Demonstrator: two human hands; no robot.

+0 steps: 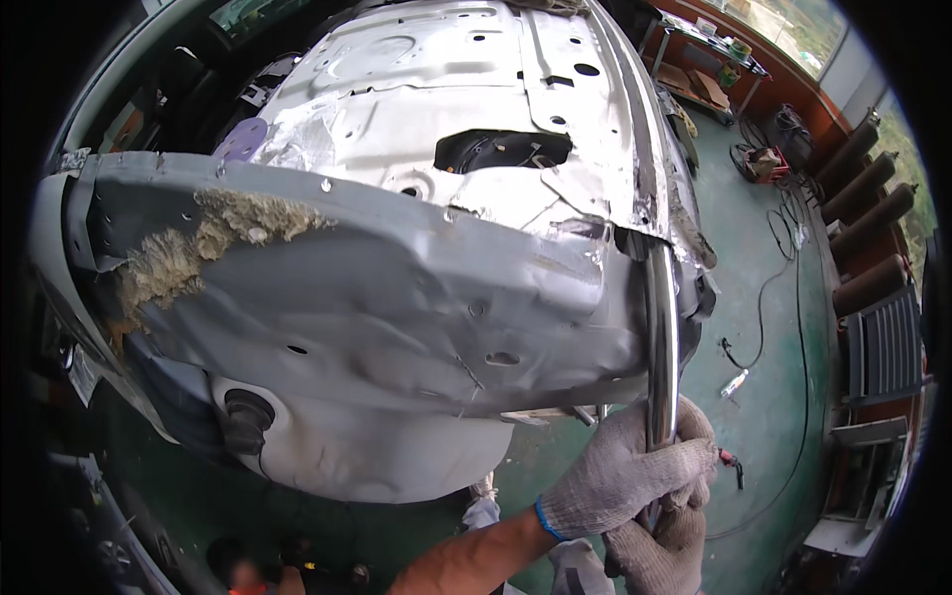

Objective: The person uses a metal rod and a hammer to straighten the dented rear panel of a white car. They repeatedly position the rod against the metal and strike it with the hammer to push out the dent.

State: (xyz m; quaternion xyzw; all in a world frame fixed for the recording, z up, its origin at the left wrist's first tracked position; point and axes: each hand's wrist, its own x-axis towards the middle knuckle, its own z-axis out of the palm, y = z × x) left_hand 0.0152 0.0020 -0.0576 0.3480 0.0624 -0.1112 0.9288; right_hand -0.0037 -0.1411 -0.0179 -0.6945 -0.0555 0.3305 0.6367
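A long, shiny metal bar (661,342) stands nearly upright in the picture. Its far end meets the torn corner where the grey bent body panel (397,268) joins the bare silver car floor (397,109); the tip is hidden there. Around the bar's near part my left hand (630,471), in a greyish knitted glove with a blue cuff, is closed. Just below it, my right hand (659,555), gloved alike, is closed round the bar's lower end, which the fingers mostly cover. Dried tan foam (213,233) clings to the panel's left side.
Under the panel hangs a white plastic tank (367,441) with a black cap. Hoses (801,347) trail over the green floor at right, near several brown gas cylinders (858,188) and a grey louvred panel (886,342). Another person (248,575) is low at lower left.
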